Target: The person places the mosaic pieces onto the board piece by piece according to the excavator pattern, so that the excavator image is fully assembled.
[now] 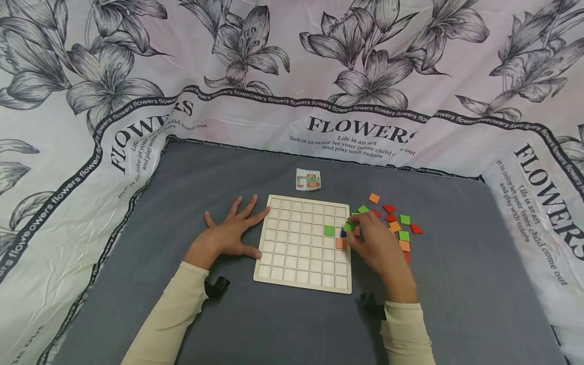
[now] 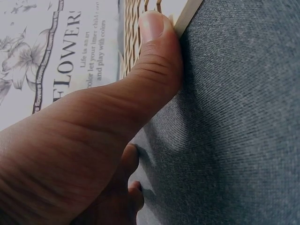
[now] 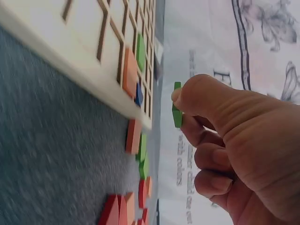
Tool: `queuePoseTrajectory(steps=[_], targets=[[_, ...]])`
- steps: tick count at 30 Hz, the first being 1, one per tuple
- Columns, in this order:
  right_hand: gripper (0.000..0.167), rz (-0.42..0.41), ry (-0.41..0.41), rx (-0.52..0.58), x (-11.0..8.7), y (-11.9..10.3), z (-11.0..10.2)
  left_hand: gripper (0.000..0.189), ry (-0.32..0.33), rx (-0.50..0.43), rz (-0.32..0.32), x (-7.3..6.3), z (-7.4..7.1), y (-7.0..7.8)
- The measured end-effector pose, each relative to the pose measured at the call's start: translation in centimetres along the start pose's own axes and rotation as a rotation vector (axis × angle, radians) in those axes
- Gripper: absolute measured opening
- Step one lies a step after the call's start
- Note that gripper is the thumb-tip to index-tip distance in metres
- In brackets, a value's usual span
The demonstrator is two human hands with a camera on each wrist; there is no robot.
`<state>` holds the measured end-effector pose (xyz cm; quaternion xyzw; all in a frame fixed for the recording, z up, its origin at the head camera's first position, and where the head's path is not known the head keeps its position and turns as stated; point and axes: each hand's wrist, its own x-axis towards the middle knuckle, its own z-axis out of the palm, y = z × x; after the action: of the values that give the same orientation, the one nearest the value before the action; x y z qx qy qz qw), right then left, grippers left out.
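A square wooden grid board lies flat on the grey cloth. My left hand spreads its fingers beside it, with the thumb and a fingertip at the board's left edge. In the left wrist view, the thumb rests on the rim. My right hand pinches a green tile between thumb and finger, raised over the board's right edge. Set in cells near that edge are another green tile, an orange tile and a blue piece, the last partly hidden by the held tile.
Right of the board lie several loose red, orange and green pieces, some hidden under the right hand. A small card with a coloured grid pattern lies beyond the board. Flower-printed fabric borders the grey cloth at the back and sides.
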<state>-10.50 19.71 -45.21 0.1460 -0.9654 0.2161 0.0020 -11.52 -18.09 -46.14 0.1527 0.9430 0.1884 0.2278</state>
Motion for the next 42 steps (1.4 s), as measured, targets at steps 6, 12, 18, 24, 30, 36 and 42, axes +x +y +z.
queuePoseTrajectory(steps=[6,12,18,24,30,36,42], targets=[[0.033,-0.043,-0.06,0.009,-0.2,-1.5,0.6,0.116,0.001,0.004,0.01,0.1,0.1,-0.1],[0.033,-0.125,-0.104,-0.025,-0.3,-2.0,1.7,0.116,-0.001,0.006,0.009,0.2,0.1,-0.1],[0.033,-0.153,-0.129,-0.061,-0.2,-2.3,2.2,0.116,0.004,0.002,0.009,0.0,0.0,0.1],[0.031,-0.178,-0.14,-0.077,-0.2,-2.5,2.3,0.115,0.003,0.0,0.011,-0.1,-0.1,0.1],[0.028,-0.211,-0.128,-0.091,-0.2,-2.5,2.5,0.115,-0.002,0.004,0.01,0.0,0.1,-0.1],[0.025,-0.226,-0.128,-0.09,-0.2,-2.6,2.5,0.116,-0.005,0.012,-0.004,0.0,0.1,-0.1],[0.025,-0.241,-0.106,-0.092,-0.2,-2.5,2.6,0.115,-0.004,0.016,0.003,0.0,0.1,-0.1]])
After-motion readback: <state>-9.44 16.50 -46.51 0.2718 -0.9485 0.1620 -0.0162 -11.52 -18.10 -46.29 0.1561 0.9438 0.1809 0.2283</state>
